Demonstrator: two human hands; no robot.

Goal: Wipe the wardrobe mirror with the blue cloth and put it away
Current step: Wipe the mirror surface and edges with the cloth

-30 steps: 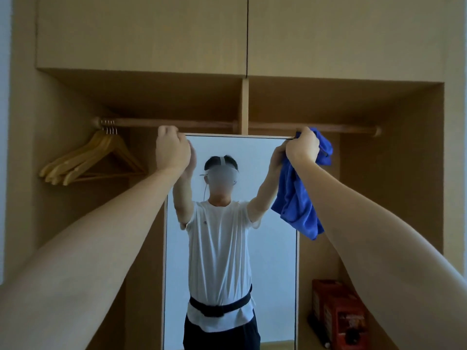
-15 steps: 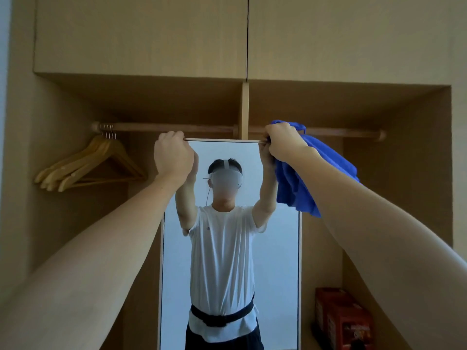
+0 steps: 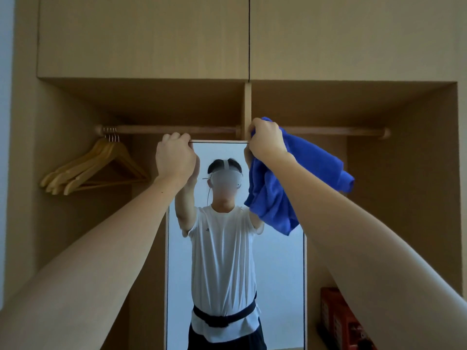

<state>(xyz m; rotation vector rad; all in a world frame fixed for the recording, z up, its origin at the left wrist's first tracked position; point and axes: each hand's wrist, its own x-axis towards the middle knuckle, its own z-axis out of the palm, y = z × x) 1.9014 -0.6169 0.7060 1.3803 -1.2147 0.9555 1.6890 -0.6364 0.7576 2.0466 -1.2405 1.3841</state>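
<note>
1. Both hands are up at the top edge of the mirror [image 3: 235, 248], centre frame: the left hand [image 3: 175, 155] curls over the left corner, and the right hand [image 3: 266, 142] grips the right corner with the blue cloth [image 3: 275, 198] bunched in its fingers.
2. That cloth hangs limp and soft, surely light; a gathered fistful suits it. The mirror looks rigid, thin and breakable, best held by its frame.
3. Around them: a tan wardrobe, hanging rail [image 3: 177, 129], wooden hangers [image 3: 96, 168] upper left, red boxes [image 3: 346, 322] lower right.
</note>
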